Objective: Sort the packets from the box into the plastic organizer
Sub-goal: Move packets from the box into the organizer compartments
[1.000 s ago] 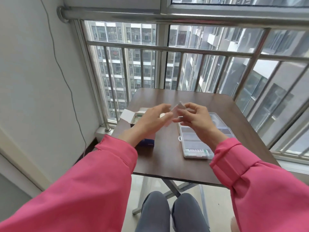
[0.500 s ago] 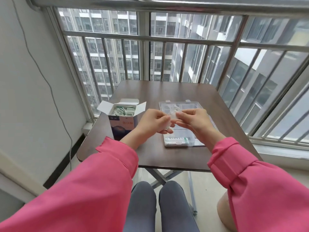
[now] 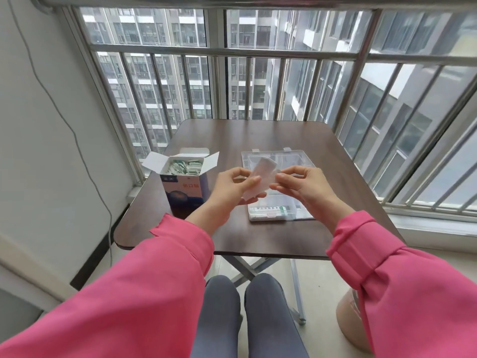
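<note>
1. White and thin, the packet (image 3: 261, 179) is held in the air between both hands, above the near left part of the plastic organizer (image 3: 277, 187) and well clear of the table (image 3: 258, 236).
2. The left hand (image 3: 233, 188) pinches the packet's lower left part, thumb on the near face and fingers curled behind it.
3. The right hand (image 3: 299, 183) has its thumb and forefinger drawn narrow at the packet's right edge; whether they actually pinch the edge or only touch it cannot be told.
4. The cardboard box (image 3: 184, 186) stands upright to the left of the organizer, flaps open, with many green-and-white packets (image 3: 183, 167) packed on edge inside.
5. The organizer lies flat with its clear lid open towards the window; one near compartment already shows a row of green-and-white packets (image 3: 269, 209).
6. Handling, as a judgement: the packet looks very light and limp, likely a flat sealed paper sleeve that bends readily and could flutter or slip from a loose pinch.
7. It seems best taken by an edge or corner between thumb and forefinger, then laid flat or slid on edge into a compartment.
8. Little force should be needed; crushing is unlikely to matter, though creasing is possible.
</note>
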`<state>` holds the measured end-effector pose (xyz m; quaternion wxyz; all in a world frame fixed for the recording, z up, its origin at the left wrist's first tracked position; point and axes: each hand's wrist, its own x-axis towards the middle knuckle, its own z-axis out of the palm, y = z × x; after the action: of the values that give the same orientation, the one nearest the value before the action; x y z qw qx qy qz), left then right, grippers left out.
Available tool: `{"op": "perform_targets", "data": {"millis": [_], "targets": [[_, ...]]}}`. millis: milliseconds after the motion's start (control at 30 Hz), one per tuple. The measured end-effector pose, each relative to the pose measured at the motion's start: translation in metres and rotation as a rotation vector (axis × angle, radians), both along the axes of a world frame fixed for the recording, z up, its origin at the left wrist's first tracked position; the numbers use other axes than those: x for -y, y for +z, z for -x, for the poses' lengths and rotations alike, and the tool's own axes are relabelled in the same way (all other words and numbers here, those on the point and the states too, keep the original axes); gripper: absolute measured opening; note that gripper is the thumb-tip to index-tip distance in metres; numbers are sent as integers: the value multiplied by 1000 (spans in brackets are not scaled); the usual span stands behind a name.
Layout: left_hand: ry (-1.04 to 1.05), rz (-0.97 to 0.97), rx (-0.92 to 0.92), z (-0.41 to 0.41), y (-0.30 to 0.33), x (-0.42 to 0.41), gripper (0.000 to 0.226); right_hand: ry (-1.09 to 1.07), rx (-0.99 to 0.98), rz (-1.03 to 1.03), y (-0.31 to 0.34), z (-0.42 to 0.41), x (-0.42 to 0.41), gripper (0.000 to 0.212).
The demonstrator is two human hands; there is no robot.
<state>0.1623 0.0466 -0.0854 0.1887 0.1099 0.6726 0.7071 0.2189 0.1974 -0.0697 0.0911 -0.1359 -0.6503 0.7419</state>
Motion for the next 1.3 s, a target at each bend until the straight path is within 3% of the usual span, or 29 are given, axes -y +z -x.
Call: {"op": "perform_targets", "data": {"millis": [233, 400, 567, 667, 800, 967, 1300], "targets": [[20, -2, -23, -3, -6, -26, 20, -77, 54, -41, -3, -6, -19, 16], [26, -6, -66, -7, -9, -42, 20, -79, 9, 79, -7, -11, -31, 10], [140, 20, -48, -1, -15, -45, 19, -112, 35, 141, -12, -19, -56, 23], [104, 127, -134, 0, -21, -47, 16, -71, 74, -95, -18, -22, -72, 12], [-43, 359, -319, -3, -29, -57, 11, -91, 181, -518, -23, -23, -92, 17], [-42, 445, -375, -6, -29, -64, 6, 1, 250, -836, -25, -17, -100, 12], [-41, 459, -362, -3, -29, -64, 12, 73, 210, -1152, -36, -12, -83, 9]]}}
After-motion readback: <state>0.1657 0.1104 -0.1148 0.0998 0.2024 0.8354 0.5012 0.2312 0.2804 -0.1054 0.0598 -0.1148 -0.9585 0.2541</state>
